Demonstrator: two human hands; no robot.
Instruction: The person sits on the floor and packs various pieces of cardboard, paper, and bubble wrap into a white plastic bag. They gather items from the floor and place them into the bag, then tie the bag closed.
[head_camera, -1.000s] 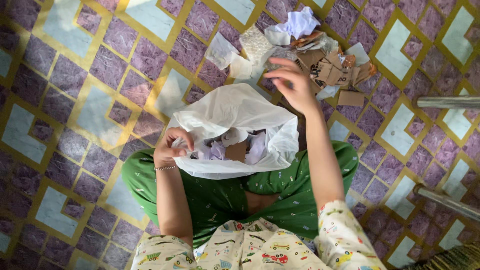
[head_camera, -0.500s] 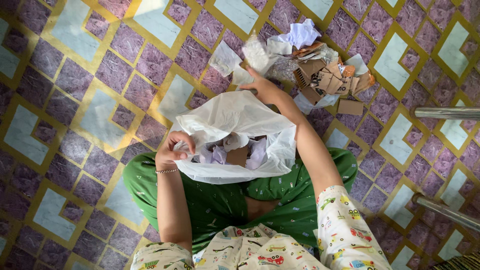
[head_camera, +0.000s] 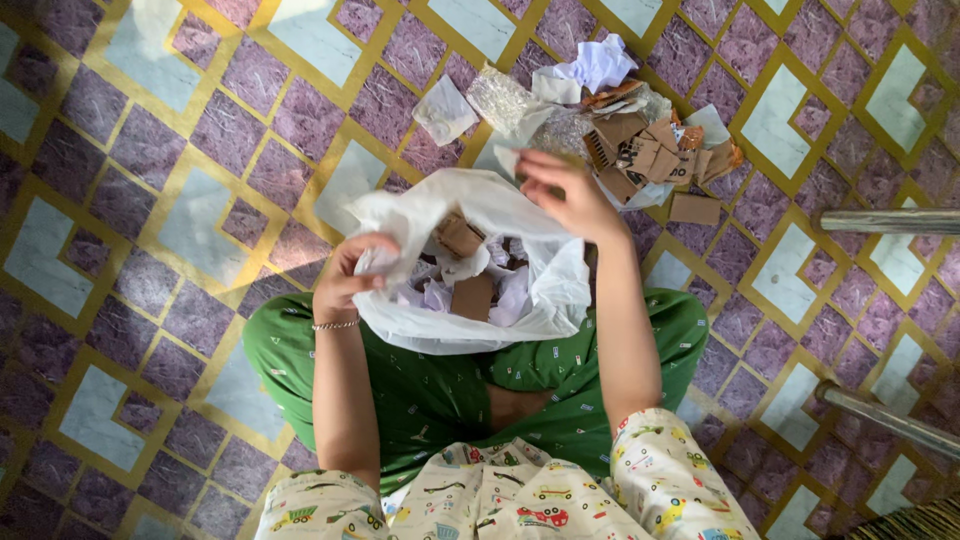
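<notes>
Now both hands hold the white plastic bag (head_camera: 470, 215) open — left hand (head_camera: 345, 275) fingers clenched on its rim, right hand (head_camera: 570, 195) fingers pinching the far edge.

The white bag (head_camera: 520, 300) is showing as thin plastic film, smooth and faintly glossy, creasing softly where the left hand (head_camera: 345, 280) is pinching its rim. Inside it, cardboard scraps (head_camera: 470, 297) are looking matt brown and stiff, lying among crumpled white paper. The right hand (head_camera: 570, 195) is touching a small white paper scrap at the bag's far edge. Beyond, the pile of torn cardboard (head_camera: 650, 150) is looking dull and rough-edged, mixed with crinkled clear plastic wrap (head_camera: 500, 98) that is catching light. The floor (head_camera: 150, 250) is showing smooth, speckled stone-like tiles. The trousers (head_camera: 430, 390) are appearing as soft matt green cloth. Two metal tubes (head_camera: 890, 220) are gleaming.
</notes>
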